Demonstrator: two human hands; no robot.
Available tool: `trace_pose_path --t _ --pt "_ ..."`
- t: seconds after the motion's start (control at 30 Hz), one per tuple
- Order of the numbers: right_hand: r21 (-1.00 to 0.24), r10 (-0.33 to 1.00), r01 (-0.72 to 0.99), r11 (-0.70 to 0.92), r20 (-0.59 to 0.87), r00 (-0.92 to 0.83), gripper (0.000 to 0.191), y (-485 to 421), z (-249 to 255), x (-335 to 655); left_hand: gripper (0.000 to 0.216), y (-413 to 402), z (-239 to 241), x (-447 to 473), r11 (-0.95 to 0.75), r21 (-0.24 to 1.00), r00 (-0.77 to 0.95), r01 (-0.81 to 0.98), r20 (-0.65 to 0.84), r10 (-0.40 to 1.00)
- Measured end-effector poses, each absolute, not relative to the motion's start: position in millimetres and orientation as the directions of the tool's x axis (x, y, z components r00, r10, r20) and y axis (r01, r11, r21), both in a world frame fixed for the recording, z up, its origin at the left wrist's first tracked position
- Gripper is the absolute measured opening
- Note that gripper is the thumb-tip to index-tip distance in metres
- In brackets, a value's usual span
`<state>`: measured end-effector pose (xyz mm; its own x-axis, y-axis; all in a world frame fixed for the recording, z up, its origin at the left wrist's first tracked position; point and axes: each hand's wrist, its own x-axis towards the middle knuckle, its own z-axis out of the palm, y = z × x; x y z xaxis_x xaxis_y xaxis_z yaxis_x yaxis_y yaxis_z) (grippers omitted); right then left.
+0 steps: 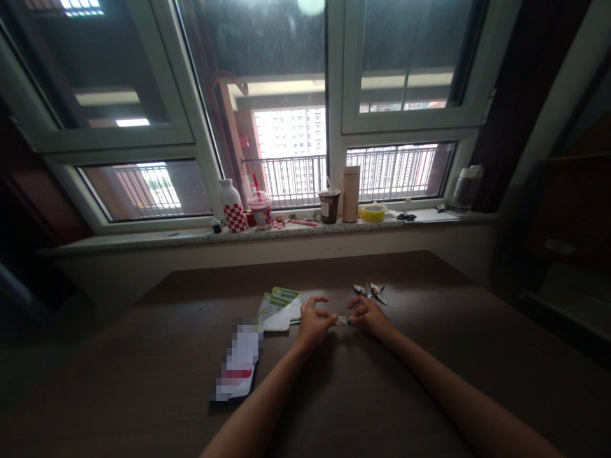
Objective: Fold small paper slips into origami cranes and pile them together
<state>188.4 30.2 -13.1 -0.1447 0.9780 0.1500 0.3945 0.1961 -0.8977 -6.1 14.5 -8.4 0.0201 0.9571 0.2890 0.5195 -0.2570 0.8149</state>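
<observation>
My left hand (315, 324) and my right hand (374, 318) are close together over the brown table (382, 394). Between their fingertips is a small, pale, multicoloured piece (342, 320), too small for me to name its kind. Each hand pinches one side of it, thumb and finger drawn in, while other fingers are raised. Just beyond my right hand lie folded, pointed paper pieces (371, 292). Left of my left hand are green-and-white packets (281, 304), partly overlapping, with a white sheet (277, 320) on them.
A phone (238, 362) with a blurred screen lies at the left. Along the windowsill stand a red-checked bottle (232, 207), a pink drink cup (260, 211), a brown drink cup (329, 207), a tan flask (351, 194), yellow tape (373, 213) and black scissors (407, 217).
</observation>
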Motion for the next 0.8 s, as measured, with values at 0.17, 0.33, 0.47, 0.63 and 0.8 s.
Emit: trace_pose_path --t 0.17,0.33,0.47,0.63,0.8 --pt "-0.860 0.970 0.450 0.241 0.199 -0.138 0.021 33.3 -20.1 190.7 0.010 14.1 -8.4 -6.7 -0.247 0.808 0.001 0.535 0.291 0.957" --pt "-0.798 0.941 0.500 0.337 0.269 -0.205 0.020 31.6 -24.3 194.9 0.012 12.9 -5.8 -6.7 -0.291 0.784 0.027 0.548 0.331 0.943" --pt "-0.774 0.919 0.495 0.395 0.336 -0.208 0.024 26.6 -21.6 195.2 0.012 13.3 -5.7 -6.7 -0.294 0.774 0.043 0.561 0.328 0.944" --pt "-0.737 0.884 0.490 0.466 0.413 -0.219 0.037 20.4 -17.4 193.9 0.014 14.9 -6.8 -7.4 -0.306 0.767 0.053 0.563 0.336 0.940" --pt "-0.684 0.860 0.528 0.503 0.461 -0.221 0.021 17.2 -17.1 192.2 0.012 16.2 -8.7 -8.3 -0.300 0.767 0.051 0.568 0.331 0.942"
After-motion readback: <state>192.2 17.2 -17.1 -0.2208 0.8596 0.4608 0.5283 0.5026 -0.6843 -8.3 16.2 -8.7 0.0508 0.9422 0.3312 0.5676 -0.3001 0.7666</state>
